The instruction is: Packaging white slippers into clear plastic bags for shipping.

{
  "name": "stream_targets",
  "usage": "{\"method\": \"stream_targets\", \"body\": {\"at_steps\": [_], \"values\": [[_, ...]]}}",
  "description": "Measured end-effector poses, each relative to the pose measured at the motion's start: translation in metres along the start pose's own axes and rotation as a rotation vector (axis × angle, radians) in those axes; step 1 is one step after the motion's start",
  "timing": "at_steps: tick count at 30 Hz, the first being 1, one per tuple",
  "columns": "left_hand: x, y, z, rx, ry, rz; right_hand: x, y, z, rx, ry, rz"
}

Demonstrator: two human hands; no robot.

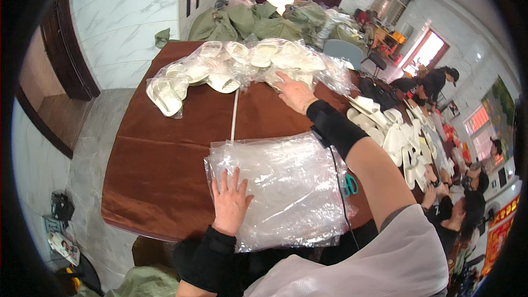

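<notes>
My left hand lies with fingers spread on the left side of a stack of clear plastic bags near the table's front edge. My right hand reaches across to the far side, its fingers stretched out at a bagged slipper; I cannot tell how firmly it touches. White slippers in clear bags form a curved row along the far part of the table, among them a bagged pair at the left end and another slipper near the middle.
A brown-covered table bears all this. To the right lies a heap of loose white slippers, with co-workers' hands beside it. Teal scissor handles and a black cord are by the bags. Green sacks stand behind.
</notes>
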State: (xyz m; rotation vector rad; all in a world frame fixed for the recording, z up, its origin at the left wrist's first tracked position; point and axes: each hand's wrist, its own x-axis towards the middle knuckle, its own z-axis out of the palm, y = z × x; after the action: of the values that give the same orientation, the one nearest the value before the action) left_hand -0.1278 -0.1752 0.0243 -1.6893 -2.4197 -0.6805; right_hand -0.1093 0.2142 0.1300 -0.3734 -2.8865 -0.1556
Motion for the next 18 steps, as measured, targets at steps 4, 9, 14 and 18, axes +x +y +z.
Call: {"method": "stream_targets", "body": {"at_steps": [4,9,14,18], "values": [[0.002,-0.008,-0.004,0.045,-0.02,-0.022,0.058,-0.022,0.041,-0.244,-0.162,0.029],[0.009,-0.003,-0.008,-0.055,0.038,0.08,0.041,0.038,0.066,-0.217,0.139,-0.02],[-0.006,0.001,0.008,-0.071,-0.035,0.145,0.022,0.032,0.029,0.021,0.147,0.043],[-0.013,0.0,0.029,-0.027,-0.11,0.12,-0.004,0.024,-0.031,0.161,0.34,0.045]]}}
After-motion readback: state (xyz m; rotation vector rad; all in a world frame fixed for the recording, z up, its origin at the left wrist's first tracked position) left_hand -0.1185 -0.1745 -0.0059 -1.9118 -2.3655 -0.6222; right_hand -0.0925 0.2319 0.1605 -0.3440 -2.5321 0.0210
